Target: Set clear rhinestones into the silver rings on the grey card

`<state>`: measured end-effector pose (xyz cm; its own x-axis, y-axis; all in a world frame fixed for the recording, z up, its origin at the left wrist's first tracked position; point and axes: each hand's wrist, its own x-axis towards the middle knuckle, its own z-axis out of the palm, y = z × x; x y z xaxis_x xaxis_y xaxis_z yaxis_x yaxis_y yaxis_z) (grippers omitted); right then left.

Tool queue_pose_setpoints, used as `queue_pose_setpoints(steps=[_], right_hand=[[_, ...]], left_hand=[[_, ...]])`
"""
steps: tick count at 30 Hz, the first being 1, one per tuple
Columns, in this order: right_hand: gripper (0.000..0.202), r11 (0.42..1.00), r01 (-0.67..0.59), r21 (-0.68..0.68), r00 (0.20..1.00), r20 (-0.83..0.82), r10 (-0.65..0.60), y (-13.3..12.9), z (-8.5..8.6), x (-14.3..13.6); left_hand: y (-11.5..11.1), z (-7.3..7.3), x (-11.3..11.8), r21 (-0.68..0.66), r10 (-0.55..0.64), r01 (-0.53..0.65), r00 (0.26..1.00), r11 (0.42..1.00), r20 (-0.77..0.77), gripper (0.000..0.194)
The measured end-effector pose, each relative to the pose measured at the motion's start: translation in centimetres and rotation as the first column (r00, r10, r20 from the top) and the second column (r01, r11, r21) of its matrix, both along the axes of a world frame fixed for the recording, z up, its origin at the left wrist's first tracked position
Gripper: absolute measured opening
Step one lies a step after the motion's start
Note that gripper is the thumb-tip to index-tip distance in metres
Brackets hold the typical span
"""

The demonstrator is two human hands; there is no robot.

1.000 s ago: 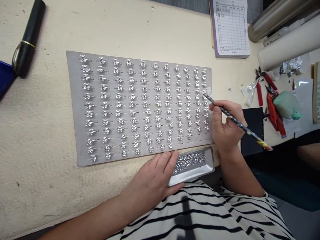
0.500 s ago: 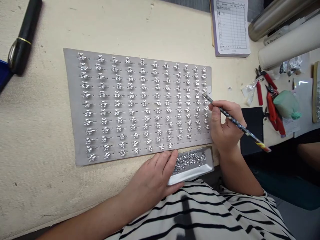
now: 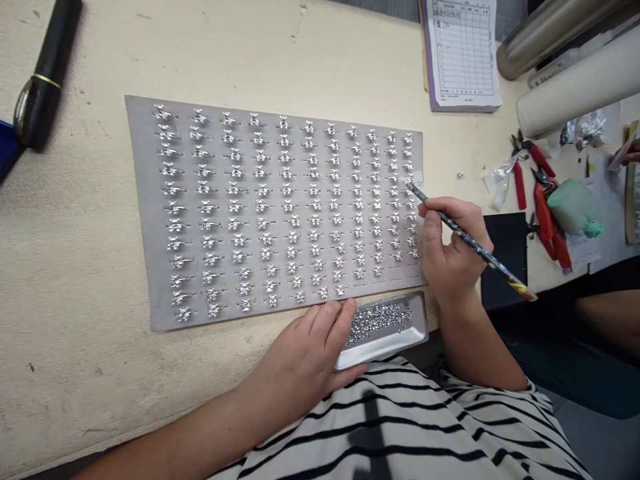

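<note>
A grey foam board (image 3: 143, 267) lies on the bench, set with rows of silvery rings (image 3: 287, 172) topped by sparkling, bear-like shapes. In my right hand (image 3: 453, 250) is a slim patterned pencil-like stick (image 3: 470, 243), held like a pen. Its tip is over the rings in the board's right-hand column, near a small white label; I cannot tell whether it touches. My left hand (image 3: 310, 343) grips the left end of a shallow metal tray (image 3: 395, 348), thumb on the near side, fingers on the far side. Many small clear stones (image 3: 383, 319) lie in the tray.
A black pen-like tool (image 3: 50, 73) lies at the far left. Beyond the board's right corner is a form pad (image 3: 463, 57). Red-handled pliers (image 3: 547, 220), a green pouch (image 3: 575, 207) and white rolls (image 3: 580, 87) stand at the right. Another person's hand (image 3: 631, 152) shows at the right edge.
The stick's tip has shifted very slightly right in my right hand. My left hand stays on the tray. Another person's hand has come into view at the right edge.
</note>
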<state>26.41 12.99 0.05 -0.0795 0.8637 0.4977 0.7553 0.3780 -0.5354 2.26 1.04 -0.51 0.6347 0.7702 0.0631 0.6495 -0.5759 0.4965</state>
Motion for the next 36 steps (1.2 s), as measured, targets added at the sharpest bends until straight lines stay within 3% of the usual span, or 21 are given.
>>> queue_pose_setpoints(steps=[12, 17, 23, 30, 36], right_hand=[[0.021, 1.000, 0.025, -0.014, 0.999, -0.030, -0.026, 0.0, 0.2, -0.3], [0.017, 0.984, 0.086, 0.157, 0.983, -0.175, -0.058, -1.1, 1.2, 0.0], [0.013, 0.929, 0.026, 0.369, 0.948, -0.304, 0.094, -4.7, 1.0, 1.8], [0.008, 0.959, 0.005, 0.283, 0.890, -0.439, 0.124, -9.4, -1.8, 2.2], [0.008, 0.978, 0.002, 0.208, 0.872, -0.479, 0.100, -10.7, -2.3, 1.6]], left_hand=[[0.0, 0.0, 0.0, 0.015, 0.013, -0.013, 1.000, 1.000, 0.003, 0.074], [0.2, 0.0, 0.0, 0.025, 0.010, -0.011, 1.000, 1.000, 0.009, 0.075], [0.4, 0.2, -0.1, 0.020, 0.006, -0.006, 1.000, 1.000, 0.009, 0.076], [0.5, 0.3, -0.1, 0.047, 0.005, -0.006, 1.000, 0.999, 0.010, 0.077], [0.4, 0.0, -0.2, 0.086, 0.007, -0.010, 1.000, 0.996, 0.025, 0.077]])
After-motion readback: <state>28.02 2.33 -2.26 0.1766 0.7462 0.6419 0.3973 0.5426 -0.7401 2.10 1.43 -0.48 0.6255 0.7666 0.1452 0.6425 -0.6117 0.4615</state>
